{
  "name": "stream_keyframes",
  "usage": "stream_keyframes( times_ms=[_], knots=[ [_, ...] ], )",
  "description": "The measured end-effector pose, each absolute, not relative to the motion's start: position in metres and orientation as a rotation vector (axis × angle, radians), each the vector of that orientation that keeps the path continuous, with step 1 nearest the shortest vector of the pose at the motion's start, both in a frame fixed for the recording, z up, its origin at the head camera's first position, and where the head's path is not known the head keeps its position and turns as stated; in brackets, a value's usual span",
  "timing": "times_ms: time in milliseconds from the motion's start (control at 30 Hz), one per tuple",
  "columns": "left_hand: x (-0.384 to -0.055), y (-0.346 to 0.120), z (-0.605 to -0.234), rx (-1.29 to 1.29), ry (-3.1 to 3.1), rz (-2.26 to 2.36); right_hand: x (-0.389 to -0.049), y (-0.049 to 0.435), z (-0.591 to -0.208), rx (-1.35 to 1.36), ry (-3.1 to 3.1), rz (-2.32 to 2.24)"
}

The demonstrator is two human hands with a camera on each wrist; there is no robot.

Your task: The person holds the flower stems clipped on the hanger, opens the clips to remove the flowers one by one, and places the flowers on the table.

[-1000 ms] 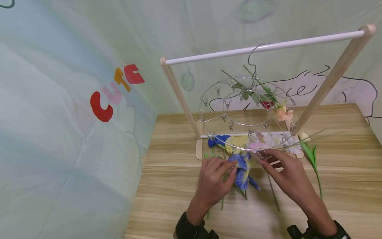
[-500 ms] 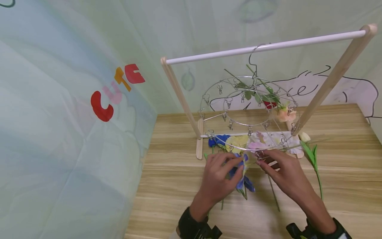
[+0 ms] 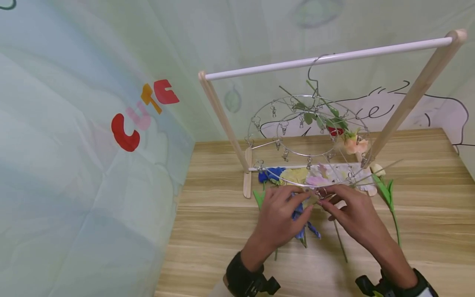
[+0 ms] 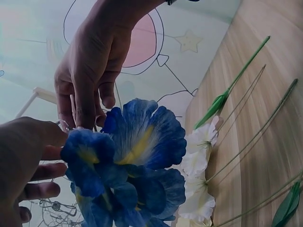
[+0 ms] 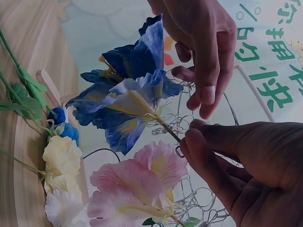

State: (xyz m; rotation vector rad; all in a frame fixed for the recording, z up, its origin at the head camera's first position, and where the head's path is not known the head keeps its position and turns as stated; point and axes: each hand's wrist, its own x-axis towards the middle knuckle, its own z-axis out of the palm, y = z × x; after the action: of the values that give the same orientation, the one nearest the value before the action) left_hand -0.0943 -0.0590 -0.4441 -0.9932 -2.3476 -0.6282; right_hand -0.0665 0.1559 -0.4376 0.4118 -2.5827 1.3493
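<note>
In the right wrist view my right hand (image 5: 236, 161) pinches the stem (image 5: 168, 128) of a blue artificial flower (image 5: 125, 90), where it meets a small wire clip. The head view shows this right hand (image 3: 350, 208) at the front rim of a round metal clip hanger (image 3: 315, 155). My left hand (image 3: 280, 214) is close beside it, fingers loosely bent over the blue flower, partly hiding the petals. In the left wrist view the left hand's fingers (image 4: 47, 182) lie spread along the petals (image 4: 151, 137), without closing round them. A pink flower (image 5: 137, 182) is below the blue one in the right wrist view.
The hanger hooks over the white bar (image 3: 259, 70) of a wooden rack. Yellow (image 3: 295, 176) and whitish flowers (image 3: 345, 173) lie along its base. A white tulip (image 3: 378, 169) lies at the right, a peach flower (image 3: 356, 144) behind. A printed cloth (image 3: 92, 185) stands at left.
My left hand has moved right, closer to the right hand, and covers more of the blue flower, whose petals have shifted. The right hand stays at the rim.
</note>
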Motion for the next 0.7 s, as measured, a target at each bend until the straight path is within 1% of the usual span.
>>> stream_keyframes(
  times_ms=[700],
  knots=[
    [-0.091,-0.043,-0.446,-0.923,-2.532,-0.368,-0.066,0.15,-0.44,0.352,-2.545,1.413]
  ],
)
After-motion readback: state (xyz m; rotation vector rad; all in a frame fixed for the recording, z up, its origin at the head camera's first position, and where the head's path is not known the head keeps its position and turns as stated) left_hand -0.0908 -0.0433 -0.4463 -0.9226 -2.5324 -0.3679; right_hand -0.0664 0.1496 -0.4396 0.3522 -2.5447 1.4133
